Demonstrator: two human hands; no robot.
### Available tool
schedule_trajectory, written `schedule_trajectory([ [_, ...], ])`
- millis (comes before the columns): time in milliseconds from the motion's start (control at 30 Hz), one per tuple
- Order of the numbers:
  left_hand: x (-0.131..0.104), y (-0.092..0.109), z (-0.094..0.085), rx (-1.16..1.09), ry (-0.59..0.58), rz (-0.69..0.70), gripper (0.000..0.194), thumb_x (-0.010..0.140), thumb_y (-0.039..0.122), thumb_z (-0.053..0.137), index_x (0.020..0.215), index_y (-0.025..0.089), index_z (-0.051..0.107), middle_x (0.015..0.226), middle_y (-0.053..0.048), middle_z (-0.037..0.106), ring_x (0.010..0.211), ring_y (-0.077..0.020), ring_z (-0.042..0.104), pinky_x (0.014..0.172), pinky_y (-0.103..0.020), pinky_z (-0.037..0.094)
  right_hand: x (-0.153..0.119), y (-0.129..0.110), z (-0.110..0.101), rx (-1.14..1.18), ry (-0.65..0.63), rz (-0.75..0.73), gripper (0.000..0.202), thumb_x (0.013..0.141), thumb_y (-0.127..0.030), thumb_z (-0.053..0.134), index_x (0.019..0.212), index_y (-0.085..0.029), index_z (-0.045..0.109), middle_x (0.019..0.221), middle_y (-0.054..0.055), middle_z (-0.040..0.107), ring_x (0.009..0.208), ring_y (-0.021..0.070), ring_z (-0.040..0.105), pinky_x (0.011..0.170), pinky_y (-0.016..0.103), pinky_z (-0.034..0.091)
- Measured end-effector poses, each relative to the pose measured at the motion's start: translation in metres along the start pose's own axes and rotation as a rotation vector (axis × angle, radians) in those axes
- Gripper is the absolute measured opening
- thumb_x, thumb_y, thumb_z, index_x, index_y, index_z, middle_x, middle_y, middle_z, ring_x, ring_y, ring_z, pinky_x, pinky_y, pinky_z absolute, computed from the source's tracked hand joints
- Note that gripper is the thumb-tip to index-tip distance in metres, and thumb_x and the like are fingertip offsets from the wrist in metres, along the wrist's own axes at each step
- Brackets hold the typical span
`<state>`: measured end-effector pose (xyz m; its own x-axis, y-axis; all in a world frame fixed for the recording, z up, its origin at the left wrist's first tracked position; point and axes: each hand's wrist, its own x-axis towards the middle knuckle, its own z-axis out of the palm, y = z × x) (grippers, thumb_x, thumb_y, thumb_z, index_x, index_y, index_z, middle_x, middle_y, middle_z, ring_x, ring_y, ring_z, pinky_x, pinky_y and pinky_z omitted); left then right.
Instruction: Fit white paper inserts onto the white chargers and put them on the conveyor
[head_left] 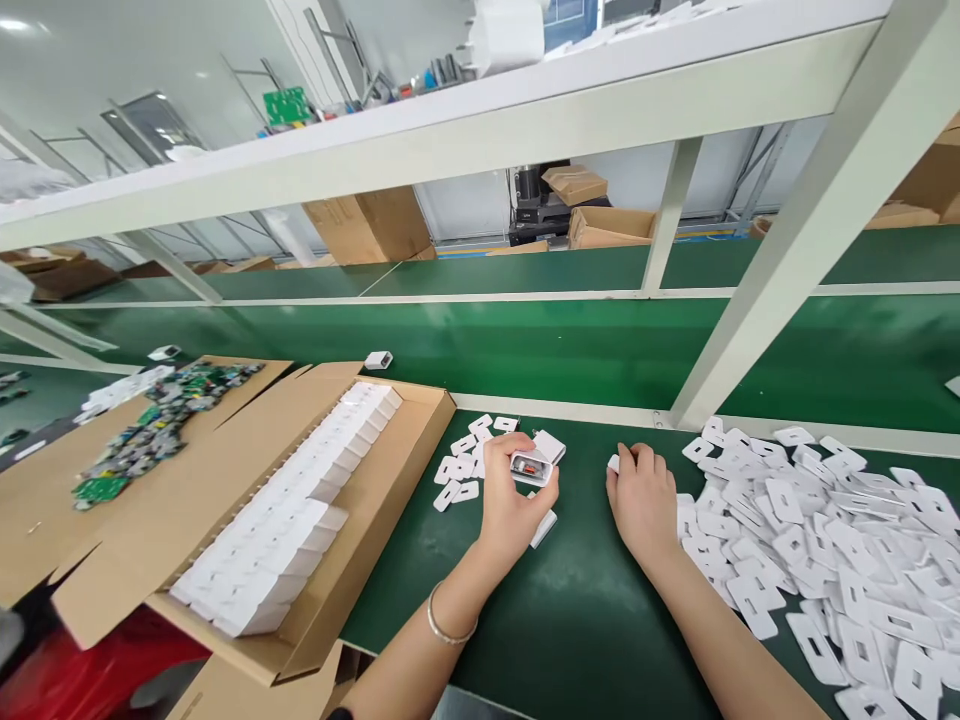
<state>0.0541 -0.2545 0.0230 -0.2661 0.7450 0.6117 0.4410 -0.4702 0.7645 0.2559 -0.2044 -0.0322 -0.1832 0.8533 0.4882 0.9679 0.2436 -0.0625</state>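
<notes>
My left hand [511, 505] is closed around a white plastic charger housing [534, 470], its open end facing me and electronic parts visible inside. Two more white housings lie close by: one housing [551, 445] just behind my fingers, another housing [544, 529] partly hidden under the hand. To the right, my right hand [643, 500] is low over the green table with its fingers curled. A small white plastic piece [613, 463] shows at its thumb and index finger; most of it is hidden. Several white cover plates [459, 467] lie left of my left hand.
A large pile of white cover plates [817, 540] spreads at the right. On the left stands a cardboard box [360, 540] with rows of white housings [300, 520]. Green circuit boards [161, 420] lie on cardboard behind it. A slanted shelf post [780, 220] rises at the back right.
</notes>
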Motion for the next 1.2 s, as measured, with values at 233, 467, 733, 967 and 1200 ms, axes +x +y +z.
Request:
schedule_trajectory([
  [233, -0.001, -0.013, -0.004, 0.073, -0.055, -0.008, 0.030, 0.087, 0.032, 0.080, 0.105, 0.026, 0.058, 0.106, -0.006, 0.063, 0.104, -0.0269, 0.061, 0.089, -0.041, 0.049, -0.001, 0.005, -0.002, 0.002, -0.063, 0.034, 0.029, 0.099, -0.017, 0.047, 0.120, -0.014, 0.067, 0.107, 0.018, 0.064, 0.093, 0.0315, 0.060, 0.080, 0.046, 0.050],
  [467, -0.004, -0.020, -0.013, 0.007, -0.333, -0.064, 0.031, 0.106, 0.054, 0.047, 0.110, 0.024, 0.056, 0.110, -0.009, 0.059, 0.104, -0.0275, 0.056, 0.091, -0.044, 0.045, 0.005, -0.015, -0.025, 0.434, 0.097, -0.046, 0.035, 0.109, -0.031, 0.045, 0.135, -0.018, 0.063, 0.114, 0.014, 0.063, 0.092, 0.0254, 0.067, 0.075, 0.039, 0.057],
  [733, -0.016, -0.014, -0.005, -0.065, -0.462, -0.011, 0.047, 0.112, 0.049, 0.013, 0.121, 0.025, 0.053, 0.119, -0.009, 0.056, 0.112, -0.0269, 0.049, 0.103, -0.046, 0.040, -0.007, -0.054, -0.052, 0.674, 0.345, -0.403, 0.054, 0.101, -0.013, 0.062, 0.153, -0.024, 0.051, 0.111, 0.011, 0.073, 0.098, 0.0253, 0.071, 0.082, 0.041, 0.060],
  [967, -0.017, -0.010, -0.003, -0.014, -0.402, 0.006, 0.029, 0.114, 0.036, 0.025, 0.121, 0.025, 0.051, 0.117, -0.007, 0.055, 0.113, -0.0239, 0.048, 0.101, -0.041, 0.043, -0.003, -0.052, -0.053, 0.715, 0.373, -0.441, 0.050, 0.097, -0.006, 0.067, 0.145, -0.020, 0.057, 0.111, 0.011, 0.076, 0.101, 0.0250, 0.072, 0.084, 0.041, 0.062],
  [1200, -0.021, -0.011, -0.001, -0.153, -0.384, 0.040, 0.026, 0.114, 0.032, 0.029, 0.127, 0.026, 0.050, 0.122, -0.008, 0.052, 0.120, -0.0226, 0.048, 0.106, -0.041, 0.042, -0.009, -0.053, -0.053, 0.904, 0.273, -0.257, 0.035, 0.103, -0.026, 0.063, 0.138, -0.025, 0.059, 0.119, 0.010, 0.071, 0.108, 0.0247, 0.069, 0.090, 0.042, 0.061],
])
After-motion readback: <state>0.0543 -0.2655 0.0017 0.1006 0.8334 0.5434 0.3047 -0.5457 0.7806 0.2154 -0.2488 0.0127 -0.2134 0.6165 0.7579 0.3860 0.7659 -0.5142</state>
